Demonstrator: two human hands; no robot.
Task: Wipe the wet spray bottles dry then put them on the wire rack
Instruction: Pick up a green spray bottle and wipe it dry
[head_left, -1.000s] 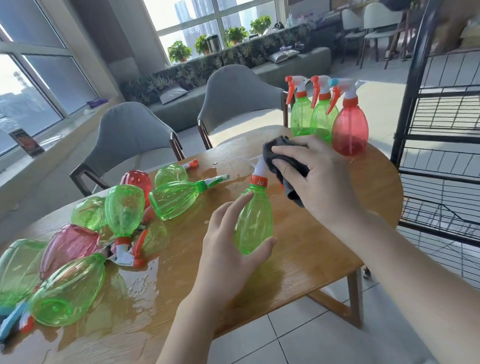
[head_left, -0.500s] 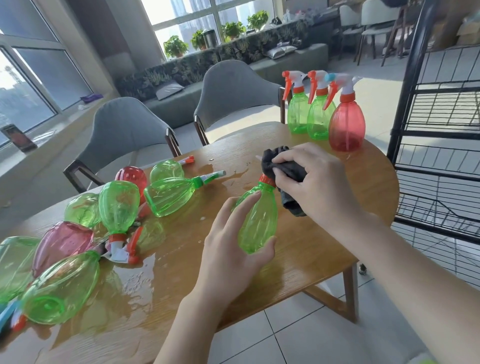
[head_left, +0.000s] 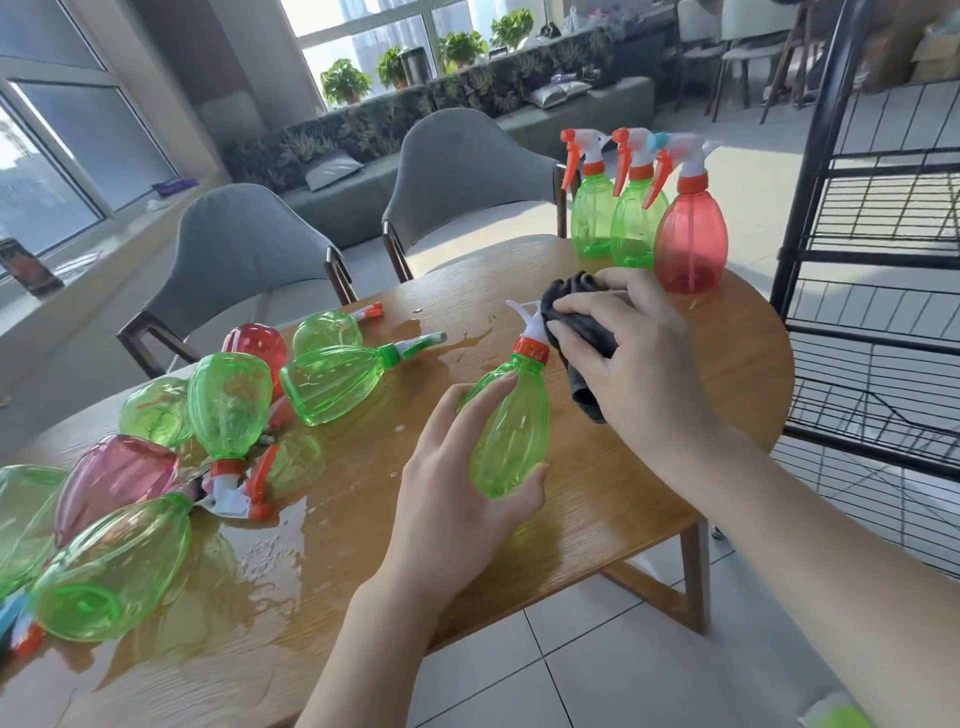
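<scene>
Wiping a spray head over the wooden table

The left hand grips the translucent green plastic spray bottle tilted above the near edge; just right, the right hand clutches a dark grey cloth against its white nozzle.

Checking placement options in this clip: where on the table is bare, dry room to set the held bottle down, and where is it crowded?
Bare wood lies near the table edge under the right hand, between the held green bottle and the three upright bottles. The wire rack shelves in view look free. Crowded: the left half, with the heap of lying bottles and puddles.
</scene>
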